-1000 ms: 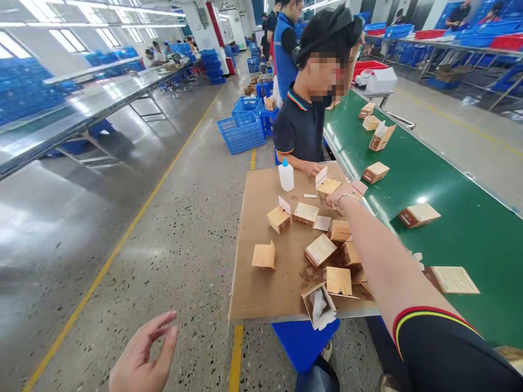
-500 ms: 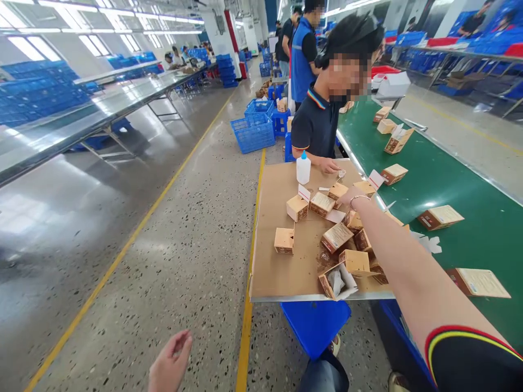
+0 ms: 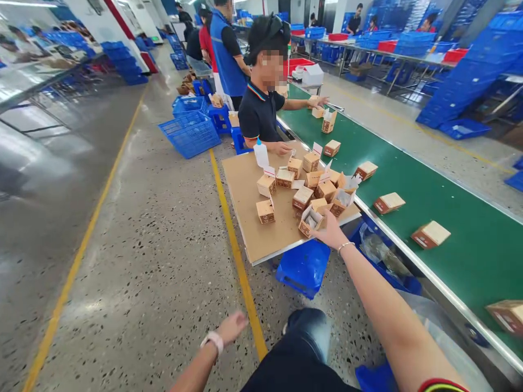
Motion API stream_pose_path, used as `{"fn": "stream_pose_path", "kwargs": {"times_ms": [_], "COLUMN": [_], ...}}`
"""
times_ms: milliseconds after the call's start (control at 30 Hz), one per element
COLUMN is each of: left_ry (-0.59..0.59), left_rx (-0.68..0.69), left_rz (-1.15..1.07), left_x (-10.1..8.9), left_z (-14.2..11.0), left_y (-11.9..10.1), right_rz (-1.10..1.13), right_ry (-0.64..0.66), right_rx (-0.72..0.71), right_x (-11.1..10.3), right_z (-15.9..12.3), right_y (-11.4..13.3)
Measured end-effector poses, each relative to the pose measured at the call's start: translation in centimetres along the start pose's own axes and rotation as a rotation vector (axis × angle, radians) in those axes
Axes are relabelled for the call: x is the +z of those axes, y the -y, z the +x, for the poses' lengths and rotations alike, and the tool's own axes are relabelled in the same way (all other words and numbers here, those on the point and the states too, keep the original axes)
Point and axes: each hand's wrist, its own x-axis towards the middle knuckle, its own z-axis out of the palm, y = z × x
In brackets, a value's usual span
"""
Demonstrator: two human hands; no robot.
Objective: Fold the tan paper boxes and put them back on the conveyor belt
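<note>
My right hand [image 3: 329, 231] reaches over the near edge of a brown cardboard sheet [image 3: 245, 201], its fingers apart and at the corner of an open kraft carton [image 3: 310, 220] with white packing inside. Several small kraft cartons [image 3: 302, 198] stand crowded on the sheet, some with white flaps raised. My left hand [image 3: 231, 328] hangs low over the floor, away from the sheet, holding nothing. A white plastic glue bottle [image 3: 261, 154] stands at the sheet's far end. Beside it, a seated co-worker's hand [image 3: 281, 147] rests on the sheet.
A green conveyor belt [image 3: 461, 250] with spaced cartons runs along the right. A blue stool [image 3: 303, 268] stands below the sheet, and a blue crate [image 3: 190, 132] sits on the floor beyond it. Several people and blue crates fill the hall behind.
The view has moved back and shows more of the hall. My right hand has drawn back from the sheet's far side to its near edge. My left hand has opened out lower down.
</note>
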Motion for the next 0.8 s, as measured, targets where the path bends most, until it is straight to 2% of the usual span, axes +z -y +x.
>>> {"fn": "stream_pose_path", "kwargs": {"times_ms": [67,133,233,333,433,533,633,733,800], "left_ry": [0.013,0.024,0.090,0.108,0.085,-0.044,-0.172,-0.176,-0.168], "left_rx": [0.129,0.308,0.533,0.691,0.791,0.893,1.060,1.211,1.251], "left_rz": [-0.113,-0.242,-0.278,-0.241,-0.201,-0.164,-0.076,0.079,0.157], "left_x": [-1.8,-4.2,-8.0,-11.2,-13.1,-13.2,-11.7,-10.0,-9.1], "left_z": [1.4,2.2,2.6,3.6,6.3,10.4,14.3,17.1,18.1], "left_y": [-2.6,-5.4,-8.4,-9.3,-9.3,-10.0,-11.1,-11.2,-10.2], "right_rz": [-0.083,-0.200,-0.293,-0.275,-0.238,-0.211,-0.145,-0.012,0.079], "right_ry": [-0.014,-0.007,0.037,0.051,0.006,-0.125,-0.251,-0.316,-0.376], "right_rx": [-0.019,-0.078,-0.220,-0.324,-0.392,-0.374,-0.336,-0.389,-0.447], "right_x": [2.3,3.6,3.4,2.1,2.2,4.5,8.1,11.6,13.4], "right_z": [-0.4,0.1,1.3,2.0,2.0,1.7,0.9,-0.7,-1.8], "right_y": [-0.6,-0.9,-1.1,-0.9,0.0,1.8,3.6,4.3,3.9]}}
